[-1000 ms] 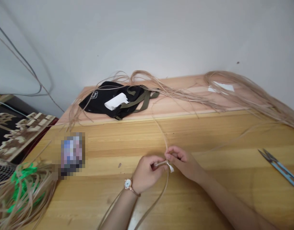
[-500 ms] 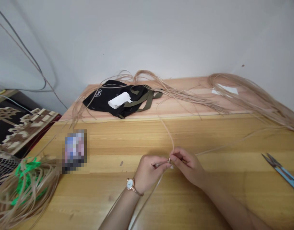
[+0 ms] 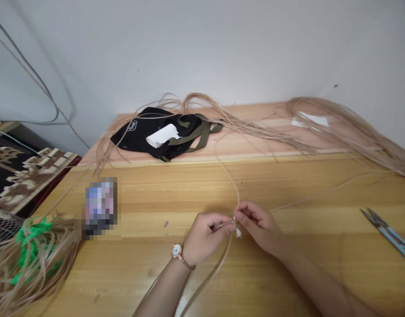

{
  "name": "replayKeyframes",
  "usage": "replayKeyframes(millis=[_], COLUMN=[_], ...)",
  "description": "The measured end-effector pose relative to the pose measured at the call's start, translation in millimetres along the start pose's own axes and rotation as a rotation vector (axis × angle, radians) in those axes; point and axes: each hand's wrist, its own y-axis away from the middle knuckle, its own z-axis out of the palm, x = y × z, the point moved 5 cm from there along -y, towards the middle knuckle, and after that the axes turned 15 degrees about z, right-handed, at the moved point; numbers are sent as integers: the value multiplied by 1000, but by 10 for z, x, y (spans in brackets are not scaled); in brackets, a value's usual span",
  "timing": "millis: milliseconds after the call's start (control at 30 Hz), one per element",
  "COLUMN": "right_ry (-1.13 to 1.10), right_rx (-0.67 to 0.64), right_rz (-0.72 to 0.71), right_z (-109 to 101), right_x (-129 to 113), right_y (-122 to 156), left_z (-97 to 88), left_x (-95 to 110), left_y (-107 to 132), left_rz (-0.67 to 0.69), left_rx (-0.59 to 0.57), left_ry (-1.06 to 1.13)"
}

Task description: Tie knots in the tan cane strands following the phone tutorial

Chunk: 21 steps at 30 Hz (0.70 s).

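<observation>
Above the middle of the table, my left hand (image 3: 210, 233) and my right hand (image 3: 258, 224) meet fingertip to fingertip. Both pinch thin tan rattan-like strands where they come together. One strand (image 3: 232, 178) curves up and away from the right fingertips toward the back. Another strand (image 3: 218, 264) hangs from the pinch and runs down to the near edge, past my left wrist. A small white tuft (image 3: 238, 232) dangles just below the fingertips. My fingers hide most of the crossing itself. A wristwatch (image 3: 176, 251) is on my left wrist.
Blue-handled thread snips (image 3: 392, 240) lie at right. A strand coil with green ties (image 3: 57, 268) sits at left, near a blurred-out object (image 3: 101, 204). Behind are a black bag (image 3: 139, 136), a white paper roll (image 3: 162, 135) and long strand bundles (image 3: 347, 127).
The hanging strand below my hands has swung and now bows to the right, looking thicker. The white tuft shows more clearly. Both hands keep their pinch; the view has shifted slightly.
</observation>
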Motion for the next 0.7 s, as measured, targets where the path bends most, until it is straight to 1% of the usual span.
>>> replayKeyframes(millis=[167,333,400,467,500,533,567,633,667,700], right_ry=[-6,54,97,164,210,270,340,482,546,600], right_rx=[-2,-28,-52,-48,-8,72,180,399,450,441], right_rz=[29,73,107,146,163,168,152,42,-40,-125], right_z=[-2,35,45,27,-4,-51,-103,-140,-85,29], right_x=[24,29,58,89,90,67,7,-228,-387,-556], right_y=[-3,-32,-56,-84,-96,-104,-102,-69,-53,-50], left_z=[2,38,51,59,61,61,62,64,62,59], left_x=[-48,-149,-177,-201,-216,-235,-258,-300,-313,-321], left_y=[3,-7,-18,-29,-34,-36,-37,-49,-63,-82], left_rz=[-49,-127,-142,-150,-157,-167,-179,-175,-154,-127], left_rx=[26,32,46,58,65,76,88,108,122,136], left_ry=[144,152,152,148,141,134,127,113,112,123])
